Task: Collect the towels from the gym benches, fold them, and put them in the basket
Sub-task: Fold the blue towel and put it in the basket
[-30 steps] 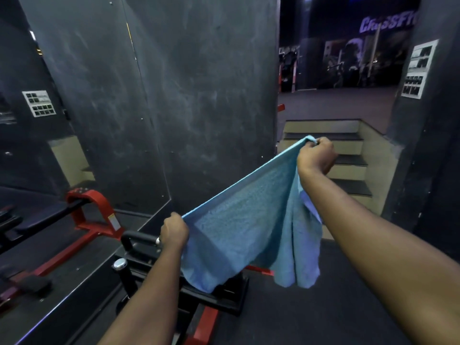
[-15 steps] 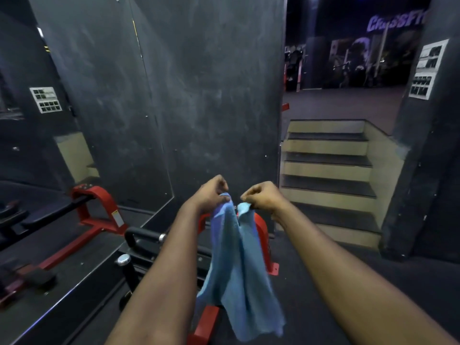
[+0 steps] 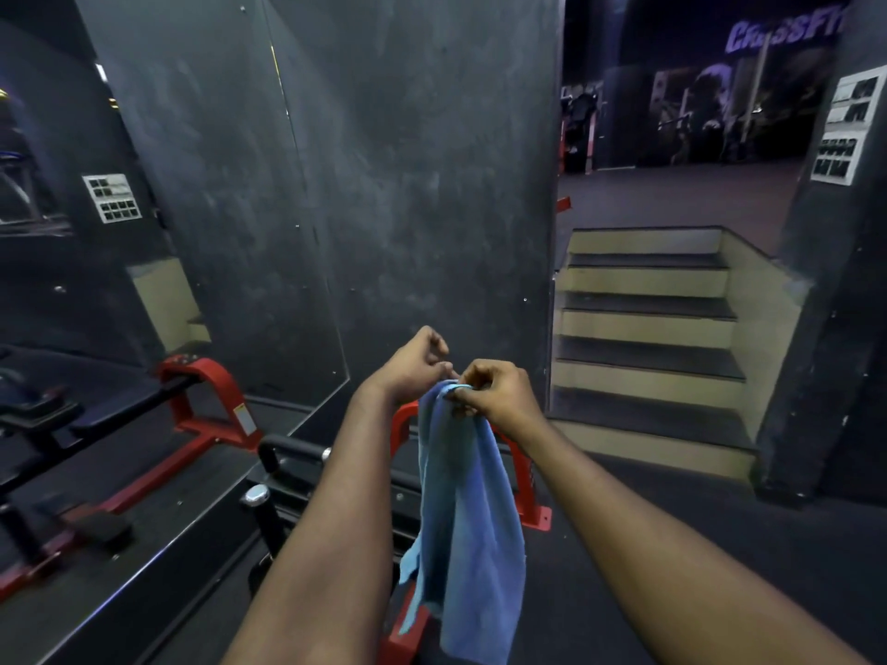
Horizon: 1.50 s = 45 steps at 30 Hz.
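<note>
Hanging doubled from the right hand (image 3: 499, 395), whose fingers (image 3: 470, 377) pinch its gathered top corners, the blue towel (image 3: 468, 520) drops lengthwise straight down above the red-framed bench (image 3: 297, 472). The left hand (image 3: 413, 371) sits just beside that pinch, fingers curled; whether it grips cloth, I cannot tell.

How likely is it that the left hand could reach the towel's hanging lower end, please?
Probably yes: the towel hangs freely from the right hand, the left hand is beside its top, and nothing blocks the way down.
</note>
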### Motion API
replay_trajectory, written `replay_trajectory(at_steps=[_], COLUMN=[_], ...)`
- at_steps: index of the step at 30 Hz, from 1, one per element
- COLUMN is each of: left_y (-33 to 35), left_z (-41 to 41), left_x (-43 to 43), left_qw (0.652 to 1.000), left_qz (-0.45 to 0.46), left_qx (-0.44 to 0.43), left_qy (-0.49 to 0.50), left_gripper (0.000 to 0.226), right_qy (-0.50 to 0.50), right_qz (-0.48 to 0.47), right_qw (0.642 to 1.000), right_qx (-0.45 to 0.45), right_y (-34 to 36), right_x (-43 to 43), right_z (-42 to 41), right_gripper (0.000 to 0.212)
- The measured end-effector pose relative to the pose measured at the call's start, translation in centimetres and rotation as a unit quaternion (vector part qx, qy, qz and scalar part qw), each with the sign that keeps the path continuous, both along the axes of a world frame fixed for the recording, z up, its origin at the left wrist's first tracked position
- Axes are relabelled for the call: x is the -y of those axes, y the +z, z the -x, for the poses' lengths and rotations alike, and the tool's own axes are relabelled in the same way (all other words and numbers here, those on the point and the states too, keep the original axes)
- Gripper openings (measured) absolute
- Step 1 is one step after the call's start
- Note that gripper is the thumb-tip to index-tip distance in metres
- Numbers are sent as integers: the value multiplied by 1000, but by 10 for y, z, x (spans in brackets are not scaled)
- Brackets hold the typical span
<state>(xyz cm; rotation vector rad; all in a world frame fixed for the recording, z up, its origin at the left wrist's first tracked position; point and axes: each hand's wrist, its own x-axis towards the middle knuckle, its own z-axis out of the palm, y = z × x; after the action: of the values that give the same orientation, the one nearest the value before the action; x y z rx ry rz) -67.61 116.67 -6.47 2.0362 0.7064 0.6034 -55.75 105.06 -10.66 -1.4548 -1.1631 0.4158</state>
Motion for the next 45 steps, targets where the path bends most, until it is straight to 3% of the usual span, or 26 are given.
replay_trajectory(at_steps=[3,5,12,17,19,22,27,30,37,45], left_y=[4,7,4,-10,-20,-21,-17,-22,-20,-13], left_z=[4,6,8,18,21,22,12,10,2,-5], left_x=[11,17,12,3,0,7,17,21,25,20], left_qw=[995,993,998,999,997,994,999,999,985,989], left_qz=[100,118,-15,1,-37,-86,6,-23,-131,-135], left_qx=[24,29,-68,-40,-56,-30,6,-20,6,-34], left_qy=[-2,-3,-3,13,26,58,51,35,116,43], left_gripper=[34,42,43,26,13,18,10,18,3,8], right_qy=[-22,-20,-10,-83,-104,-90,-97,-120,-74,-61], right_qz=[-12,-13,55,49,39,45,34,28,7,-19], right_qw=[999,999,998,995,994,995,995,992,997,998], right_qx=[-30,-35,0,6,3,4,7,-4,-15,-25], right_y=[-3,-4,-2,-6,-8,-10,-15,-15,-13,-10], right_x=[-1,-2,-7,-6,-4,-2,-3,-3,5,5], right_z=[3,3,2,-7,-10,-12,-11,-11,-16,-13], right_gripper=[23,23,15,15,14,12,11,12,15,15])
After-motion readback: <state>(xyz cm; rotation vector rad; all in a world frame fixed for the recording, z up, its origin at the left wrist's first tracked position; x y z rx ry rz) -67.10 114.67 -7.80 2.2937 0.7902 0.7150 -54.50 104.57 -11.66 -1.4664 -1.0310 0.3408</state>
